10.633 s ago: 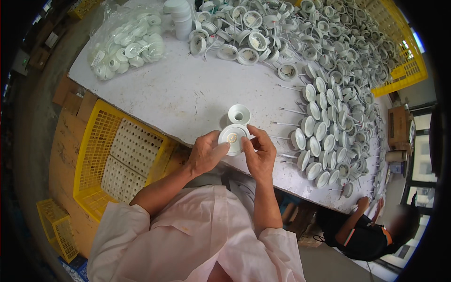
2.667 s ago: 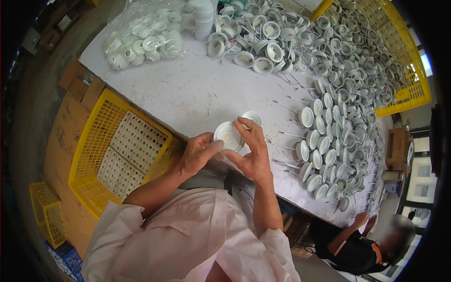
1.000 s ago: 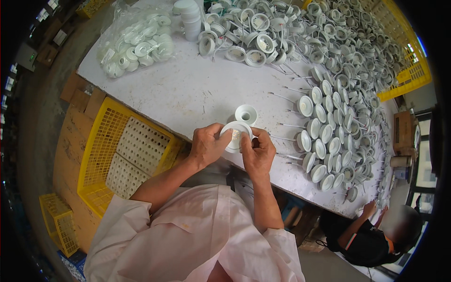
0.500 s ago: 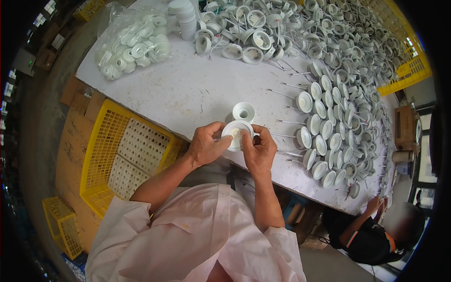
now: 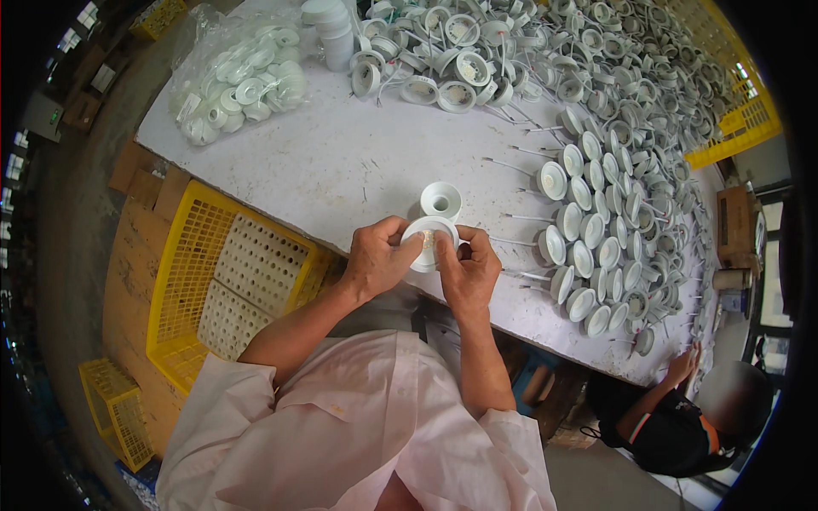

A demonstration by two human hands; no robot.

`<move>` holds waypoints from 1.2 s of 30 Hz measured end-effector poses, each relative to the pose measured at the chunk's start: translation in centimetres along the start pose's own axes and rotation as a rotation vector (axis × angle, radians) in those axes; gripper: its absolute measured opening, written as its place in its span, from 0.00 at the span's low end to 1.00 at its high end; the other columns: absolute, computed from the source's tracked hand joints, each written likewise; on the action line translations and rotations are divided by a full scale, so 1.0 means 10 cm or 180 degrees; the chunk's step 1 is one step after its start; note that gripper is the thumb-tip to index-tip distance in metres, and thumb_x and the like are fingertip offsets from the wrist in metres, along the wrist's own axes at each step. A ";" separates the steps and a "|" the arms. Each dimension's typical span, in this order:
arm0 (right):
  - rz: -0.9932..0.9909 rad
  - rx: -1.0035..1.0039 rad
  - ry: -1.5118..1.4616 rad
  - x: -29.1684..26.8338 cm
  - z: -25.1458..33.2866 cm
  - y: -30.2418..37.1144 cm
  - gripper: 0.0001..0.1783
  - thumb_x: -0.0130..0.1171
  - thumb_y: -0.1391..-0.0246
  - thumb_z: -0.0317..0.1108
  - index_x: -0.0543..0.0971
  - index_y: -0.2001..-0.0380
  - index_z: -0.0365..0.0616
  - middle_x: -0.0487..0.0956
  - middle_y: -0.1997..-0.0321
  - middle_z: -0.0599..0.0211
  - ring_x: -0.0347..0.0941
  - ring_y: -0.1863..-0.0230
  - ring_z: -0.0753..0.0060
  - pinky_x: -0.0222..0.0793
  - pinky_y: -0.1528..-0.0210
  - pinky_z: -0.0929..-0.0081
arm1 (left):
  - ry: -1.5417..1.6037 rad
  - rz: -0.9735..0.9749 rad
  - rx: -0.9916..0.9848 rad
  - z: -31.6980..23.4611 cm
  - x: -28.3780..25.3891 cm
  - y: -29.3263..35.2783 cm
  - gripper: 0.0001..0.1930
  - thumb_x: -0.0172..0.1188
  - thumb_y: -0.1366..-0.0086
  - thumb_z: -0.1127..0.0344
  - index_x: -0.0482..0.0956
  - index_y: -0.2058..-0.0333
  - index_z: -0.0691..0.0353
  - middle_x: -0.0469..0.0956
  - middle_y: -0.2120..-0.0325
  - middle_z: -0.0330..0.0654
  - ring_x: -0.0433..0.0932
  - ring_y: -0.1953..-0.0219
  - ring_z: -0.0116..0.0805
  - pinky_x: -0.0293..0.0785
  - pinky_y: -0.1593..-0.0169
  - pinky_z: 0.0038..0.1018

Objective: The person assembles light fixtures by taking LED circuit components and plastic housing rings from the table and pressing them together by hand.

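Observation:
Between my two hands, over the near edge of the table, is a round white LED downlight housing with a yellowish dotted LED board inside. My left hand grips its left side, the thumb pressed into the opening. On the right side my right hand holds the rim, its thumb inside as well. Just beyond the housing, a white ring-shaped cover with a central hole sits on the table, apparently on top of others. The undersides of the fingers are hidden.
Rows of finished-looking white downlights with wires lie to the right, before a large heap. A clear bag of white rings and stacked white discs stand at the back left. A yellow crate is left; a co-worker sits right.
My thumbs have shifted inward over the LED board, covering more of it. The co-worker's hands have moved slightly. Otherwise little differs.

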State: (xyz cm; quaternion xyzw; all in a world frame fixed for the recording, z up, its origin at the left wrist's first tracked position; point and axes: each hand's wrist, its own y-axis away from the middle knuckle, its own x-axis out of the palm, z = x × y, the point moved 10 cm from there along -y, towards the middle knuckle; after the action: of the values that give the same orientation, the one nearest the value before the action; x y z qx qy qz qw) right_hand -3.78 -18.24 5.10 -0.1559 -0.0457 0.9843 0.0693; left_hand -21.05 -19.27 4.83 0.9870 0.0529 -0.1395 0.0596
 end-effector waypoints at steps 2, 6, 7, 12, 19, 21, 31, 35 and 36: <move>-0.0026 -0.0026 0.0020 0.00 0.00 0.00 0.10 0.69 0.54 0.31 0.80 0.68 0.38 0.75 0.81 0.71 0.63 0.81 0.85 0.60 0.78 0.83 | -0.0087 -0.0074 0.0109 -0.01 0.00 -0.01 0.12 0.62 0.44 0.64 0.78 0.69 0.71 0.81 0.78 0.48 0.80 0.76 0.29 0.74 0.70 0.27; -0.0058 -0.0058 0.0085 -0.01 0.01 -0.01 0.11 0.70 0.54 0.31 0.80 0.69 0.39 0.75 0.82 0.71 0.62 0.81 0.84 0.60 0.78 0.82 | -0.0306 -0.0178 0.0327 -0.04 -0.01 -0.02 0.11 0.61 0.42 0.66 0.77 0.72 0.71 0.78 0.82 0.42 0.71 0.79 0.20 0.69 0.74 0.24; -0.0059 -0.0059 0.0084 0.00 0.01 -0.01 0.11 0.70 0.54 0.31 0.80 0.69 0.39 0.75 0.82 0.71 0.62 0.81 0.84 0.60 0.78 0.82 | -0.0307 -0.0177 0.0329 -0.05 -0.01 -0.03 0.11 0.61 0.42 0.66 0.77 0.72 0.71 0.78 0.82 0.42 0.71 0.79 0.20 0.69 0.74 0.24; -0.0078 -0.0201 0.0280 0.00 0.01 -0.02 0.12 0.71 0.56 0.32 0.80 0.69 0.39 0.76 0.81 0.69 0.63 0.84 0.82 0.61 0.80 0.80 | -0.0307 -0.0145 0.0196 -0.02 0.00 -0.05 0.11 0.61 0.43 0.66 0.77 0.72 0.71 0.76 0.84 0.40 0.68 0.80 0.19 0.67 0.76 0.23; -0.0089 -0.0584 0.0863 0.00 0.28 -0.03 0.13 0.70 0.56 0.34 0.80 0.67 0.41 0.80 0.77 0.63 0.74 0.82 0.73 0.71 0.77 0.75 | -0.0155 -0.0119 0.0243 0.05 0.04 -0.04 0.10 0.61 0.44 0.67 0.78 0.73 0.71 0.77 0.84 0.39 0.70 0.79 0.18 0.67 0.76 0.22; -0.0014 -0.0620 0.1031 0.01 0.26 -0.02 0.14 0.70 0.56 0.35 0.80 0.66 0.43 0.80 0.76 0.63 0.77 0.79 0.69 0.73 0.75 0.74 | -0.0146 -0.0174 0.0324 0.04 0.02 -0.04 0.12 0.63 0.47 0.64 0.78 0.75 0.70 0.78 0.83 0.46 0.75 0.82 0.29 0.70 0.75 0.27; -0.0029 -0.0584 0.1162 0.02 0.23 0.01 0.15 0.69 0.55 0.37 0.79 0.66 0.42 0.81 0.74 0.62 0.78 0.78 0.66 0.74 0.73 0.71 | -0.0369 -0.0134 0.0216 0.06 0.03 -0.06 0.11 0.63 0.47 0.64 0.77 0.76 0.69 0.76 0.86 0.46 0.72 0.83 0.28 0.68 0.76 0.28; 0.0102 -0.0387 0.1041 0.02 0.19 -0.01 0.14 0.68 0.55 0.36 0.78 0.65 0.41 0.81 0.72 0.61 0.77 0.78 0.67 0.73 0.73 0.71 | -0.0123 -0.0047 0.0119 0.11 0.05 -0.06 0.11 0.62 0.47 0.65 0.78 0.74 0.69 0.77 0.84 0.45 0.73 0.81 0.24 0.69 0.75 0.27; 0.0089 -0.0437 0.0983 0.01 0.20 -0.01 0.14 0.68 0.54 0.35 0.78 0.65 0.41 0.81 0.72 0.61 0.77 0.78 0.67 0.73 0.73 0.71 | -0.0071 0.0013 0.0091 0.11 0.06 -0.06 0.11 0.62 0.47 0.65 0.78 0.73 0.69 0.78 0.83 0.44 0.73 0.79 0.23 0.69 0.74 0.26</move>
State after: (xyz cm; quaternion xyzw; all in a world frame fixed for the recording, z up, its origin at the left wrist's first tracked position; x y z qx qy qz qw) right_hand -4.51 -18.31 6.99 -0.3103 -0.0994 0.9440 0.0510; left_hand -20.81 -18.76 3.49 0.9862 0.0483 -0.1511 0.0464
